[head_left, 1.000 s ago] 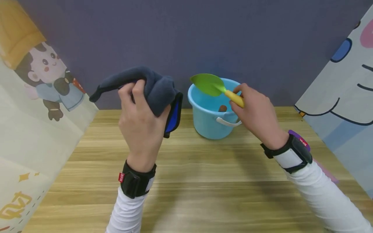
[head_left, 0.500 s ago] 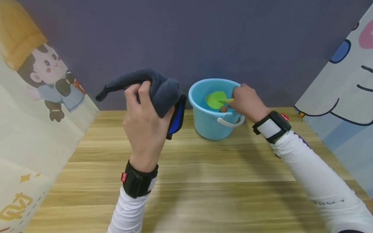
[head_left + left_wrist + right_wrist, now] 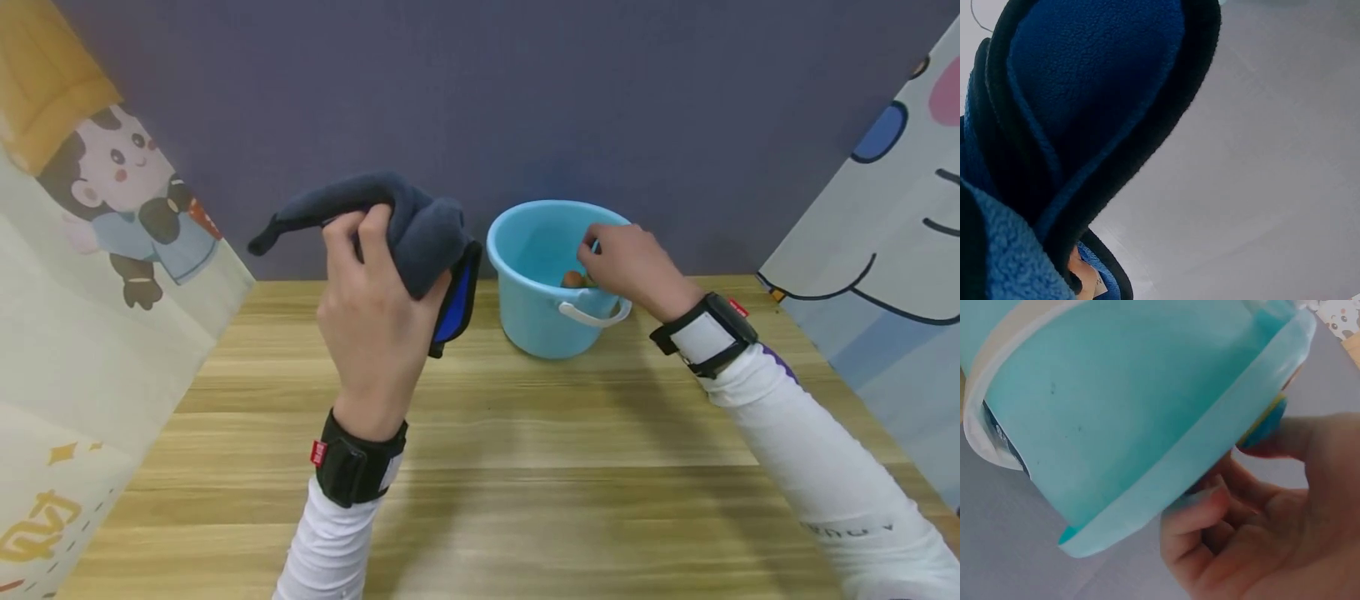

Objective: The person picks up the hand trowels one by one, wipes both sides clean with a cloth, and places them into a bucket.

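Observation:
My left hand (image 3: 378, 321) grips a bunched dark-blue fleece cloth (image 3: 427, 242) above the table, left of the bucket. One narrow end sticks out leftward. In the left wrist view the fleece cloth (image 3: 1094, 69) shows a bright blue inner side and black edging. My right hand (image 3: 633, 267) hangs over the right rim of the light-blue bucket (image 3: 547, 321), fingers loosely curled. In the right wrist view the right hand (image 3: 1260, 525) has thumb and fingers apart at the bucket's rim (image 3: 1210, 450). A brown round thing (image 3: 573, 280) lies in the bucket; the trowel is hidden inside.
The bucket's white handle (image 3: 592, 317) hangs down its front right. A dark wall (image 3: 480, 100) stands close behind the bucket on the wooden table (image 3: 525, 467). Printed panels flank both sides. Part of a purple thing (image 3: 780, 362) shows behind my right forearm.
My right hand has lowered the green trowel with its yellow handle into the bucket and let go of it. The left hand has shifted slightly right with the fleece cloth.

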`<act>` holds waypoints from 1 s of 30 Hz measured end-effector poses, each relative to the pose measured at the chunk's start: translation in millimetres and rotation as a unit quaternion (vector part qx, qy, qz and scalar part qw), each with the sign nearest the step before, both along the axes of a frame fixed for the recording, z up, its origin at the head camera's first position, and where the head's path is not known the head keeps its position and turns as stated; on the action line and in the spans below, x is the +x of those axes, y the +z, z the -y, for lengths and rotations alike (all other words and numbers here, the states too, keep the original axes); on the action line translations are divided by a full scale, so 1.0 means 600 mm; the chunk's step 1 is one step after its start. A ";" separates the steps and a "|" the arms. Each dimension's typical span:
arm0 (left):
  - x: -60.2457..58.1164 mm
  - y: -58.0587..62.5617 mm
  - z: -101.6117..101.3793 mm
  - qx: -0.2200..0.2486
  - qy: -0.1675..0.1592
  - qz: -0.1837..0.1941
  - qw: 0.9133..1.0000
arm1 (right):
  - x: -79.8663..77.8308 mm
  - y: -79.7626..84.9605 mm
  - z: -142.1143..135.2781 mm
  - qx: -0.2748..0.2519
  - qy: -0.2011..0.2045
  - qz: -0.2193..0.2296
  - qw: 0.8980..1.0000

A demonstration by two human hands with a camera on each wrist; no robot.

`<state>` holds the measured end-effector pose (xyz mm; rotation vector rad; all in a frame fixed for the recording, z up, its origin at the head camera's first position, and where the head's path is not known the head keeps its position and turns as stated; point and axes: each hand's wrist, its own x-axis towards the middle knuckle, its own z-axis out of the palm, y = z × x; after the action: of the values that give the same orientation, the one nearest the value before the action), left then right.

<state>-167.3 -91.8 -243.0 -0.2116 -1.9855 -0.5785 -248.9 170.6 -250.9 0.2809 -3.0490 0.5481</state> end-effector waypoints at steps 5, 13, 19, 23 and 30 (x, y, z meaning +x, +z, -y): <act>0.001 0.000 -0.003 0.000 -0.004 0.004 1.000 | 0.014 -0.001 -0.006 -0.010 -0.012 -0.050 0.999; 0.002 -0.001 -0.004 -0.002 -0.009 0.005 1.000 | 0.053 -0.004 -0.023 -0.021 -0.028 -0.092 0.995; 0.002 -0.002 -0.005 -0.008 -0.014 0.011 1.000 | 0.082 -0.011 -0.055 -0.031 -0.031 -0.095 0.994; 0.003 -0.004 -0.009 -0.016 -0.025 0.011 0.999 | 0.098 -0.021 -0.093 -0.015 -0.051 -0.063 0.997; 0.004 -0.006 -0.015 -0.034 -0.035 0.012 0.999 | 0.122 -0.066 -0.169 0.049 -0.058 -0.007 0.997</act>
<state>-164.8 -82.9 -246.9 -0.3194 -2.0284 -0.5616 -175.6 272.1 -290.6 0.1100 -3.0593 0.3883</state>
